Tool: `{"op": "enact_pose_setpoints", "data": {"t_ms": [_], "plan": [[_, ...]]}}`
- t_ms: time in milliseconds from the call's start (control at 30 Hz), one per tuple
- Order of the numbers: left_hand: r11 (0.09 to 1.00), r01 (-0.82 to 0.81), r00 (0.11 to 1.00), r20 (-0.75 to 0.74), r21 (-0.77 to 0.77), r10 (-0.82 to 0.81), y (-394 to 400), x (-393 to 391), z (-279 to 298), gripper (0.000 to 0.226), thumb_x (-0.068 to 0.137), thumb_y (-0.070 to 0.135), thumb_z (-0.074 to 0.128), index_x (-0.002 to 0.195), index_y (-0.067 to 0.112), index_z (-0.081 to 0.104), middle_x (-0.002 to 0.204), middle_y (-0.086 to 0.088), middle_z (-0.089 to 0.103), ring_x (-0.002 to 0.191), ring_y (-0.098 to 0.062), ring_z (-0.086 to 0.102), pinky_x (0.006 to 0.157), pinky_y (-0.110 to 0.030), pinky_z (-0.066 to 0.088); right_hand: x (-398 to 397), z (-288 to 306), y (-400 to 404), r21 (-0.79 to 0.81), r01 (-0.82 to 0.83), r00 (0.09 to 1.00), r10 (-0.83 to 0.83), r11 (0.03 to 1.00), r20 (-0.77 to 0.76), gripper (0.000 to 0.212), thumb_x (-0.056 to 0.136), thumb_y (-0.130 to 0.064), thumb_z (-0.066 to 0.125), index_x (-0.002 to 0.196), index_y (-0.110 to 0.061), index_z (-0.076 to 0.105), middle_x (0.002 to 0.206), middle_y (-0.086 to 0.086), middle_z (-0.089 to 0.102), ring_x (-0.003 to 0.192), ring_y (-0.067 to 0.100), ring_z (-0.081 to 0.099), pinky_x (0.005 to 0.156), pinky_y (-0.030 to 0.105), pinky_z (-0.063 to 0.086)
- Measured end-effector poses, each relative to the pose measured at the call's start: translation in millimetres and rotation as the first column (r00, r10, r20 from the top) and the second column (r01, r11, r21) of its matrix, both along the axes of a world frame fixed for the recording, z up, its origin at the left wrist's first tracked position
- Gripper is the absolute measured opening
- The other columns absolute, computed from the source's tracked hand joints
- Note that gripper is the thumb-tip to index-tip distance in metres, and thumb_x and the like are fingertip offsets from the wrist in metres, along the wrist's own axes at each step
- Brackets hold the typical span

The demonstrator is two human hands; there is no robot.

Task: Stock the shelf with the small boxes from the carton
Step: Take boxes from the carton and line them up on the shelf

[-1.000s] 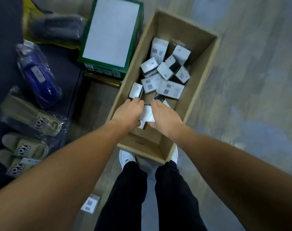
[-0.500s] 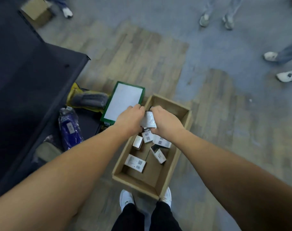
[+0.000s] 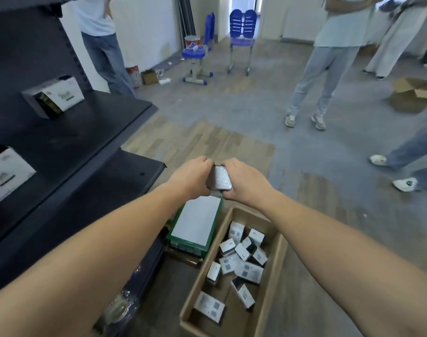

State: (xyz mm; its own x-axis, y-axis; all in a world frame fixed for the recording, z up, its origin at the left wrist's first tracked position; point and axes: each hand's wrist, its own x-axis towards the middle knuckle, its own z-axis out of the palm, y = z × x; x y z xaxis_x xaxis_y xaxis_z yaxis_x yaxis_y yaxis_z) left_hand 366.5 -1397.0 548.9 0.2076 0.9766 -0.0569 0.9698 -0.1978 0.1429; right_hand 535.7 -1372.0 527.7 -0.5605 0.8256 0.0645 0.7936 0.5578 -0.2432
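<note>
A stack of small white boxes (image 3: 219, 177) is held between both hands, well above the floor. My left hand (image 3: 190, 177) grips its left side and my right hand (image 3: 246, 182) grips its right side, fingers curled round it. Below them the open brown carton (image 3: 273, 271) stands on the floor with several small white boxes (image 3: 241, 259) lying loose inside. The dark shelf (image 3: 68, 139) rises at the left, its boards level with and above my hands.
Two larger white boxes (image 3: 54, 96) sit on the shelf's upper board. A green-edged white box (image 3: 195, 224) stands next to the carton. Bagged goods (image 3: 120, 305) lie on the bottom board. People stand at the back and right; blue chairs (image 3: 240, 37) and another carton (image 3: 412, 93) farther off.
Both hands have lifted the stack of small boxes out of the carton and raised it. My view has swung up from the floor to the shelf and the room.
</note>
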Motion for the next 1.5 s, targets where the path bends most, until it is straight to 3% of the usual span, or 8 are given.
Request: {"op": "enact_pose_setpoints", "data": {"t_ms": [300,533,767,867,967,1133,1300,1500], "plan": [[0.994,-0.099,0.978,0.189,0.053,0.088,-41.3,-47.1,52.0,0.063,0.072,0.020,0.080,0.129,0.019,0.053,0.121,0.000,0.059,0.109,-0.020,0.056,0.089,-0.033,0.047,-29.7,33.9,1.3,0.017,-0.171,0.968,0.171,0.985,-0.182,0.064,0.070,-0.041,0.078,0.121,-0.020,0.047,0.115,-0.001,0.055,0.099,0.019,0.053,0.069,0.030,0.038],[0.926,-0.370,0.892,0.305,0.075,0.332,-137.1,-100.7,62.0,0.064,0.074,0.025,0.082,0.131,0.018,0.053,0.127,0.003,0.058,0.115,-0.013,0.054,0.095,-0.026,0.044,-101.7,29.1,-27.7,-0.077,-0.375,0.916,0.356,0.924,-0.184,0.063,0.066,-0.038,0.078,0.119,-0.030,0.045,0.111,-0.006,0.059,0.098,0.018,0.059,0.078,0.038,0.052],[0.701,-0.712,0.700,0.132,0.050,0.702,-282.1,-153.6,61.2,0.076,0.070,0.029,0.081,0.135,0.020,0.043,0.131,0.002,0.052,0.120,-0.019,0.050,0.097,-0.036,0.045,-219.6,45.6,-133.1,0.147,-0.723,0.686,0.726,0.675,0.044,0.070,0.066,-0.039,0.078,0.124,-0.022,0.043,0.118,0.002,0.045,0.107,0.026,0.048,0.083,0.042,0.049],[0.556,-0.826,0.562,0.202,0.089,0.802,-348.0,-169.2,76.7,0.094,0.065,0.037,0.086,0.142,0.020,0.035,0.136,0.003,0.051,0.123,-0.017,0.051,0.099,-0.034,0.045,-265.8,72.0,-194.8,0.241,-0.800,0.586,0.802,0.550,0.118,0.072,0.066,-0.042,0.078,0.125,-0.017,0.045,0.120,0.005,0.044,0.111,0.027,0.044,0.085,0.044,0.044],[0.441,-0.871,0.489,0.311,0.216,0.815,-409.4,-184.9,95.4,0.087,0.067,0.032,0.086,0.139,0.020,0.039,0.127,0.007,0.053,0.115,-0.013,0.053,0.094,-0.027,0.044,-308.4,93.9,-250.1,0.287,-0.844,0.508,0.846,0.453,0.160,0.070,0.064,-0.043,0.079,0.119,-0.015,0.046,0.119,0.004,0.048,0.111,0.026,0.046,0.086,0.041,0.041],[0.481,-0.842,0.524,0.163,0.243,0.836,-482.2,-228.3,103.9,0.064,0.081,0.029,0.076,0.137,0.019,0.047,0.130,0.008,0.049,0.116,-0.011,0.050,0.096,-0.023,0.041,-366.0,112.8,-315.4,0.342,-0.902,0.347,0.915,0.265,0.206,0.064,0.072,-0.045,0.075,0.121,-0.013,0.050,0.120,0.004,0.054,0.111,0.024,0.046,0.093,0.035,0.040],[0.472,-0.848,0.504,0.088,0.242,0.859,-528.9,-277.4,106.8,0.049,0.084,0.030,0.073,0.127,0.018,0.054,0.124,0.003,0.048,0.110,-0.015,0.053,0.091,-0.027,0.045,-399.0,106.8,-338.7,0.253,-0.899,0.393,0.914,0.358,0.103,0.067,0.078,-0.040,0.073,0.132,-0.013,0.044,0.131,0.004,0.050,0.118,0.024,0.046,0.097,0.034,0.043],[0.482,-0.857,0.481,-0.049,0.185,0.875,-533.6,-292.6,102.0,0.073,0.077,0.045,0.073,0.139,0.023,0.042,0.129,0.004,0.043,0.117,-0.014,0.048,0.085,-0.033,0.050,-407.9,104.7,-339.0,0.160,-0.907,0.406,0.910,0.390,0.079,0.064,0.077,-0.028,0.076,0.130,-0.015,0.044,0.129,0.003,0.051,0.110,0.023,0.051,0.089,0.034,0.047]]}}
